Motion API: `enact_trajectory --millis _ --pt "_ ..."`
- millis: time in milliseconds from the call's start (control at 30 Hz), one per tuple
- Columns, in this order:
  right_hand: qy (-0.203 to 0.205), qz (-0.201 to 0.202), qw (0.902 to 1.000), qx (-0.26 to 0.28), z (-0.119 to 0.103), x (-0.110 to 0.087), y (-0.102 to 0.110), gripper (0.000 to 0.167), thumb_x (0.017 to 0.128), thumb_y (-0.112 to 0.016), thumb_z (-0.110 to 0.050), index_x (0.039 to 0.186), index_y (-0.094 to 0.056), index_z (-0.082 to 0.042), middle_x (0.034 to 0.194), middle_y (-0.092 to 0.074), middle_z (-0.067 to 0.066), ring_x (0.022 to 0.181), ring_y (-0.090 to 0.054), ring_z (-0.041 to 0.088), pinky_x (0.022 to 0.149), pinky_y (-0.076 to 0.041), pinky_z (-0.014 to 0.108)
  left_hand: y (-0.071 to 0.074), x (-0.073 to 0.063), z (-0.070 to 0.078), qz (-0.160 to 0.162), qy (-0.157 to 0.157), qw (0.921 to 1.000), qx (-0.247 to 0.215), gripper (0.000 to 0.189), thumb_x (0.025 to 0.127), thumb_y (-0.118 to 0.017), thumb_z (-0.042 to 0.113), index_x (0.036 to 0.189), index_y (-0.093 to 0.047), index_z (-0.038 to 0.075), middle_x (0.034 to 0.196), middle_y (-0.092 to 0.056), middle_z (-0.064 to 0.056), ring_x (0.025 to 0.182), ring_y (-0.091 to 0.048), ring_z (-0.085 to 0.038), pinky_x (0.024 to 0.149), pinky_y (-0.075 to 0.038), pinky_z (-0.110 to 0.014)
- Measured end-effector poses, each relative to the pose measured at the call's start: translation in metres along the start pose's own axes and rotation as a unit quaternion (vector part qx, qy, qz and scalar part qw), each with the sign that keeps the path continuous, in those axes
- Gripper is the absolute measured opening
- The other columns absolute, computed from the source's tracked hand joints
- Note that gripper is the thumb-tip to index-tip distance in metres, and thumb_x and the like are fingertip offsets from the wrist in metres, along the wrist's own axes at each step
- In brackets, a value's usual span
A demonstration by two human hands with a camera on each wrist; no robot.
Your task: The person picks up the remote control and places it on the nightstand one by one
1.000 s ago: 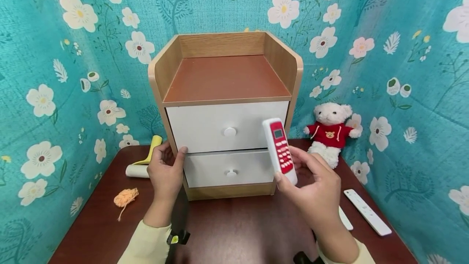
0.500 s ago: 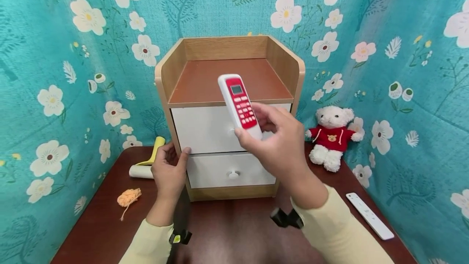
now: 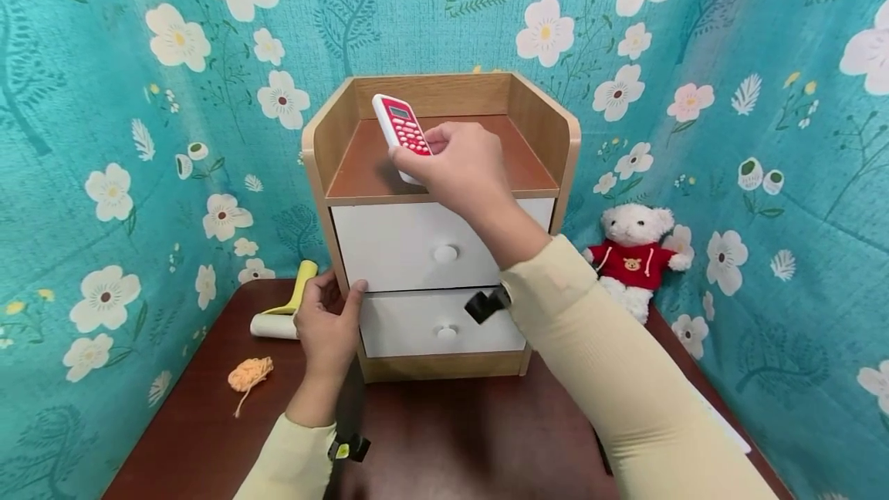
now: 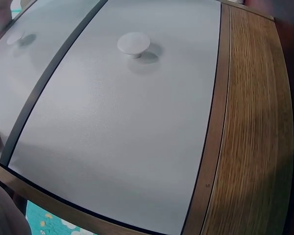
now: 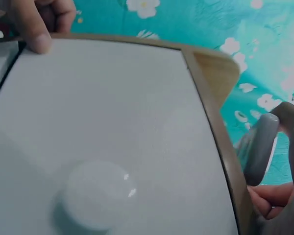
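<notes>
In the head view my right hand point(image 3: 461, 168) pinches a red-and-white remote control point(image 3: 403, 130) by its lower end, over the brown top of a small wooden cabinet point(image 3: 444, 365). The remote tilts up to the left, its screen and buttons facing me. My left hand point(image 3: 329, 326) grips the cabinet's left side, thumb at the front edge by the gap between the white upper drawer point(image 3: 389, 245) and lower drawer point(image 3: 410, 322). Both drawers are closed, each with a round white knob. The right wrist view shows the remote's grey end point(image 5: 262, 149) beside the cabinet edge.
Left of the cabinet lie a yellow-handled lint roller point(image 3: 278, 322) and an orange yarn ball point(image 3: 250, 374). A white teddy bear point(image 3: 632, 253) in a red hoodie sits at the right. The right sleeve mostly covers a white remote point(image 3: 725, 430). Floral cloth surrounds the table.
My right hand has carried the red-and-white remote up and left, from before the drawers to over the cabinet top. The left hand keeps its grip on the cabinet's side.
</notes>
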State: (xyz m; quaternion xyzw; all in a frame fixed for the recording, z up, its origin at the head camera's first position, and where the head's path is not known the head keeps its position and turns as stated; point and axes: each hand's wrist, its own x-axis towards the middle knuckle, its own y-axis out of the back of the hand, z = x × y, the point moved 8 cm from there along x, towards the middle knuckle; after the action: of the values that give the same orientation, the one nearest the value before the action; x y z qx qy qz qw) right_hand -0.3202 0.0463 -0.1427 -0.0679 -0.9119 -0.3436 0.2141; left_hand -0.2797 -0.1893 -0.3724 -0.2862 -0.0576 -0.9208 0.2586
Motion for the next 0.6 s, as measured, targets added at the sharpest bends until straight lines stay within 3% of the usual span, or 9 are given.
enact_trajectory --millis 133,233,400,600 --pt "-0.022 -0.037 0.9968 -0.067 -0.011 0.02 -0.015 0.042 0.089 -0.077 -0.058 0.096 -0.081 -0.017 0.084 -0.077 -0.003 0.075 -0.064 0.016 0.06 -0.049 0.03 0.001 0.0 -0.001 0.0 -0.002 1.0 0.006 0.047 0.095 -0.087 0.014 0.131 -0.066 -0.006 0.127 -0.077 -0.02 0.108 -0.069 0.004 0.092 -0.055 -0.008" --pt "-0.026 -0.057 0.9923 -0.107 -0.021 0.031 -0.026 0.042 0.088 -0.075 -0.059 0.09 -0.074 -0.017 0.082 -0.073 -0.001 0.074 -0.063 0.017 0.059 -0.048 0.03 0.001 0.001 -0.002 0.0 -0.002 0.9999 0.014 0.047 0.095 -0.088 0.016 0.131 -0.067 -0.005 0.127 -0.077 -0.019 0.109 -0.069 0.004 0.093 -0.054 -0.007" --pt "-0.04 -0.066 0.9845 -0.157 -0.033 0.048 -0.04 0.044 0.09 -0.071 -0.061 0.103 -0.067 -0.018 0.097 -0.069 -0.002 0.086 -0.065 0.017 0.068 -0.054 0.03 0.001 0.001 0.0 0.0 0.0 0.9998 0.018 0.047 0.095 -0.088 0.017 0.131 -0.067 -0.004 0.127 -0.077 -0.018 0.11 -0.07 -0.001 0.093 -0.054 -0.008" --pt "-0.049 -0.068 0.974 -0.21 -0.041 0.066 -0.051 0.051 0.095 -0.067 -0.067 0.11 -0.07 -0.018 0.104 -0.07 -0.003 0.094 -0.064 0.015 0.076 -0.055 0.031 0.0 0.0 -0.001 -0.009 0.014 0.9997 0.016 0.049 0.096 -0.087 0.019 0.133 -0.065 -0.005 0.131 -0.076 -0.02 0.119 -0.073 -0.026 0.094 -0.053 -0.007"
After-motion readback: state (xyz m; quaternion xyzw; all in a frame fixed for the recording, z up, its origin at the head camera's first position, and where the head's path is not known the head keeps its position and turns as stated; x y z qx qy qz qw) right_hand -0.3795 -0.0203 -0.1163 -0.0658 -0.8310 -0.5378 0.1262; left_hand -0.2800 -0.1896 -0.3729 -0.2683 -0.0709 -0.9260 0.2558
